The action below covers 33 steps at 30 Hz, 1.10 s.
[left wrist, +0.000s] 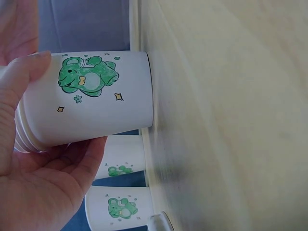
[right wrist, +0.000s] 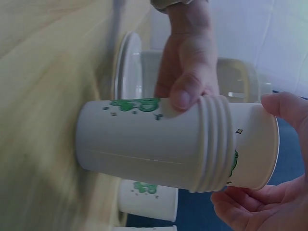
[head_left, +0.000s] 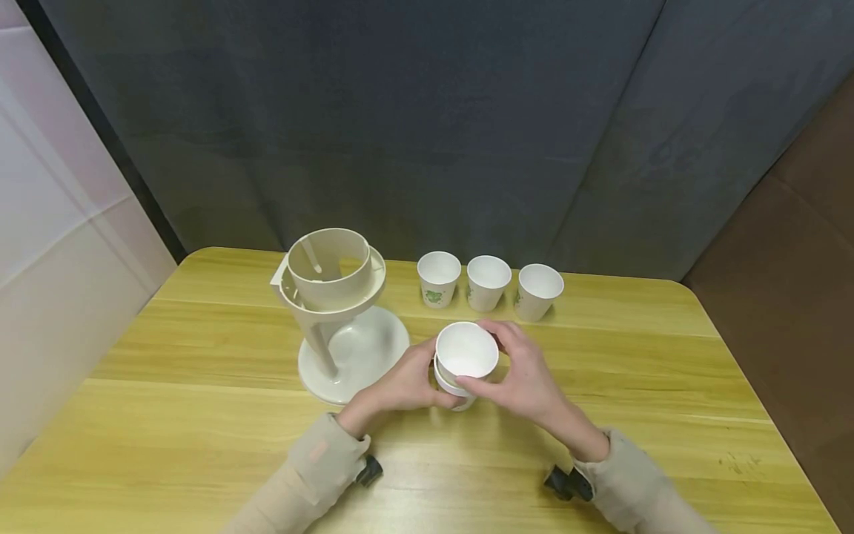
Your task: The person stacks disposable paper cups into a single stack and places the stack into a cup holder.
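Stack of paper cups [right wrist: 139, 144], at six o'clock from three separate cups [head_left: 488, 285], is gripped by the left hand [head_left: 407, 380], presumably for steadiness, while the right hand [head_left: 525, 377] pinches the jutting top cup [head_left: 467, 350] near its rim.

A cream stand [head_left: 327, 295] blocks left of the cup stack [right wrist: 168, 144], three cups [head_left: 488, 289] behind; the right tabletop [head_left: 674, 363] leaves room.

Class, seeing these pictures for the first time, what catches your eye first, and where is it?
At the centre, the left hand grips a stack of white cups while the right hand holds the top cup, which sticks partly out. Behind them, three more cups stand in a row on the table. To the left rises a cream stand with a round base.
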Each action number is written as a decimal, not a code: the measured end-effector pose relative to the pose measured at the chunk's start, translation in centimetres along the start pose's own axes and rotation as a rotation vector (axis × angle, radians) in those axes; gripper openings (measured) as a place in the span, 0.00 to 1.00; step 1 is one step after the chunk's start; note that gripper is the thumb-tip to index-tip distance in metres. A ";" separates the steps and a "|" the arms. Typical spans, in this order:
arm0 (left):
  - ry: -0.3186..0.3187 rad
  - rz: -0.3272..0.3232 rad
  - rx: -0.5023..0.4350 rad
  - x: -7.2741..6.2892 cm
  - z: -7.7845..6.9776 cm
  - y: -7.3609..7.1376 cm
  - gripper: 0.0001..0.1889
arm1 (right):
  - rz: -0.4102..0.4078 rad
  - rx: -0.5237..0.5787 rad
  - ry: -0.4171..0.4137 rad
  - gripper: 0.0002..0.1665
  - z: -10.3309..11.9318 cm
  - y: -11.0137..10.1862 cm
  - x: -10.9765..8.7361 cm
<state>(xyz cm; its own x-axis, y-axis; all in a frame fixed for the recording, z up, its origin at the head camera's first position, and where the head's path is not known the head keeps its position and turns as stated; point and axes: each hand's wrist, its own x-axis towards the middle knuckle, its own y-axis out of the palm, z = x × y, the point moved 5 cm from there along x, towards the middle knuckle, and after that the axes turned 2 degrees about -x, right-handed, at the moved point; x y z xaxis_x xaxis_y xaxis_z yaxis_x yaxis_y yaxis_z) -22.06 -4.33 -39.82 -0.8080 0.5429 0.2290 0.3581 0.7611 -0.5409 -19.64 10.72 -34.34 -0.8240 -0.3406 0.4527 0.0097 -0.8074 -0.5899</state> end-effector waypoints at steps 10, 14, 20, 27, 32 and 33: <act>0.005 -0.003 0.000 -0.1 -0.1 0.0 0.40 | 0.010 -0.012 0.009 0.40 -1.0 0.9 -0.6; -0.003 -0.006 0.002 -0.1 -0.1 -0.1 0.39 | 0.021 -0.018 0.024 0.40 -1.1 1.2 -0.8; 0.003 -0.005 -0.012 -0.2 -0.2 -0.1 0.38 | 0.033 -0.013 0.041 0.40 -1.3 1.4 -0.9; -0.007 0.003 -0.026 -0.1 -0.1 -0.1 0.37 | 0.029 -0.013 0.037 0.41 -1.5 1.6 -1.1; 0.003 0.004 -0.026 -0.1 -0.1 0.0 0.37 | 0.044 0.004 0.043 0.42 -1.6 1.5 -1.1; 0.005 0.002 -0.022 -0.1 -0.1 -0.1 0.37 | 0.049 0.014 0.046 0.42 -1.7 1.4 -1.1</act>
<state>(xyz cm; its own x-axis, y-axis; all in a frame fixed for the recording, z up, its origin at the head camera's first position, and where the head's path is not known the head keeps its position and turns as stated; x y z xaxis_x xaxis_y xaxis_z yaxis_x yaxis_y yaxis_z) -21.97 -4.39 -39.73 -0.8050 0.5461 0.2320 0.3698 0.7676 -0.5235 -19.64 10.78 -36.79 -0.8473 -0.3581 0.3923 0.0583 -0.7968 -0.6015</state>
